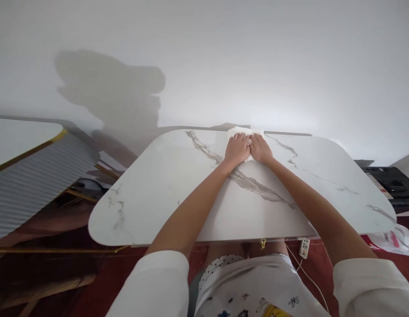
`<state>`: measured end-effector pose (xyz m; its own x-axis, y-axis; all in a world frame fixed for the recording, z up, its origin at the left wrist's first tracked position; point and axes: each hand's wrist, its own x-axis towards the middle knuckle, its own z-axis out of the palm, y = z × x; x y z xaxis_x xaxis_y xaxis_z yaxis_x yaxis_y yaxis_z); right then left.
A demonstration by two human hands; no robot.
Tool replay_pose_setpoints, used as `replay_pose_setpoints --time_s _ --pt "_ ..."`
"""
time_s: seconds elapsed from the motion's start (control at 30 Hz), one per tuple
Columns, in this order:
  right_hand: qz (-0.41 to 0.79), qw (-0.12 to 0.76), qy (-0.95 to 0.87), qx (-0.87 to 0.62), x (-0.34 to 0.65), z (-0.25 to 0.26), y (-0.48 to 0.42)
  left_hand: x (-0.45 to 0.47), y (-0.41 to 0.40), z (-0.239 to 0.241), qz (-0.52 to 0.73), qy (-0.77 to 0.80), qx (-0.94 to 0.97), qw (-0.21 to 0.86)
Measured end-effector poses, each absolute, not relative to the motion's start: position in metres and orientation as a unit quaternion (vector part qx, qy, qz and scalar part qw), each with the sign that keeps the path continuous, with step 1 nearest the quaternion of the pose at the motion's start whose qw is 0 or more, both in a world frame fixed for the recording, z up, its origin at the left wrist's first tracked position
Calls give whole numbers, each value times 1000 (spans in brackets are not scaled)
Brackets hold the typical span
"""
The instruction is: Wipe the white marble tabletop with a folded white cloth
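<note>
Both my arms reach forward across a white marble-patterned tabletop (151,193) with rounded corners and grey-brown veins. Close to its far edge a white paper towel (236,130) is spread under my hands. My left hand (237,148) presses down on the towel with slightly bent fingers. Beside it, thumbs nearly touching, my right hand (260,149) bears on the same towel. Part of the towel is hidden beneath both palms.
Behind the tabletop stands a plain white wall (204,61). To the left is a ribbed cabinet (42,180) with gold trim. A black appliance (394,182), a plastic bag (397,240) and a power strip (303,248) lie to the right and below, above red flooring.
</note>
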<state>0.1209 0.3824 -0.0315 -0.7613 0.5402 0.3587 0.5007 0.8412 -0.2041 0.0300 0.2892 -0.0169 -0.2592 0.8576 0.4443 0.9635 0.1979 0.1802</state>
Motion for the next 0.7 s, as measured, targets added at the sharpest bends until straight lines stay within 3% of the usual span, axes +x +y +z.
replay_pose_setpoints --time_s 0.7 --pt "39 209 -937 -277 227 -29 220 119 140 -25 -185 -756 -616 121"
